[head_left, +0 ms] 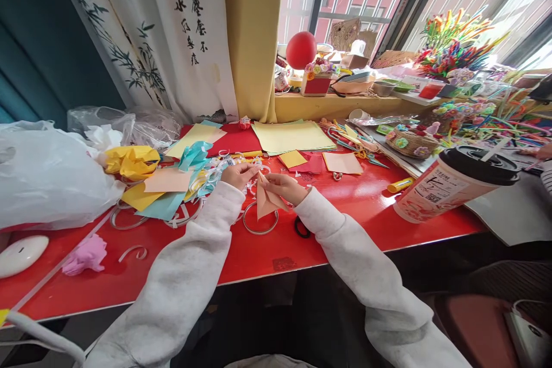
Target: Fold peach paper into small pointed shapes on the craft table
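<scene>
Between my two hands is a folded sheet of peach paper [268, 200], its pointed end hanging down over the red table. My left hand [238, 175] pinches the top of the fold. At the paper's upper right edge, my right hand [285, 186] has its fingers closed on it. Just below lies a silver ring [260, 232], partly covered by the paper. White and blue paper strips [211, 176] are scattered beside my left hand. A black hair tie [302, 227] rests near my right wrist.
A large paper cup [448, 190] with a black lid stands at the right. Colored paper sheets [295, 137] lie at the back, smaller squares [342, 163] before them. A white plastic bag [52, 178] fills the left side. A pink crumpled paper [86, 255] sits front left.
</scene>
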`<action>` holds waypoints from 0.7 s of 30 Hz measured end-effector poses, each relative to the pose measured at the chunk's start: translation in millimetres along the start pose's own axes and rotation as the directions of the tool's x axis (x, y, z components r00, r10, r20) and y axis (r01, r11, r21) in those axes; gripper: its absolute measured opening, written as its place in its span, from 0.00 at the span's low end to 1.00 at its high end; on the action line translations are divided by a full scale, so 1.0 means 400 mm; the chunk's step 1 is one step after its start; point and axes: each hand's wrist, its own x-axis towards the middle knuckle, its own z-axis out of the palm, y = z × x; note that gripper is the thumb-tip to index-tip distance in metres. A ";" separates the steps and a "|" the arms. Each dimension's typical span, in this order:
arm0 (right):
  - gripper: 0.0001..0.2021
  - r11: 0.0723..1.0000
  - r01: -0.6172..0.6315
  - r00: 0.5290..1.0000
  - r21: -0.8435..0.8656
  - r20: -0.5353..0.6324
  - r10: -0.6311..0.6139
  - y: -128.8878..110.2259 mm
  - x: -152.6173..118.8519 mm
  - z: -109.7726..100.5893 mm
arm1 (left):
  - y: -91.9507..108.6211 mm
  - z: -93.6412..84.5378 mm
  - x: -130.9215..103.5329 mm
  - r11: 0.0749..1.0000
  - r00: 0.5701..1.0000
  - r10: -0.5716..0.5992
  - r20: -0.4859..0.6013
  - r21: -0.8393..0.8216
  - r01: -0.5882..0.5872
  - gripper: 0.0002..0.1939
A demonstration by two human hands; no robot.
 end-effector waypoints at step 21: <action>0.21 0.991 -0.079 0.994 0.109 0.088 0.070 0.025 0.016 -0.028 | -0.028 0.002 0.020 0.921 0.967 -0.051 0.251 -0.362 0.143 0.19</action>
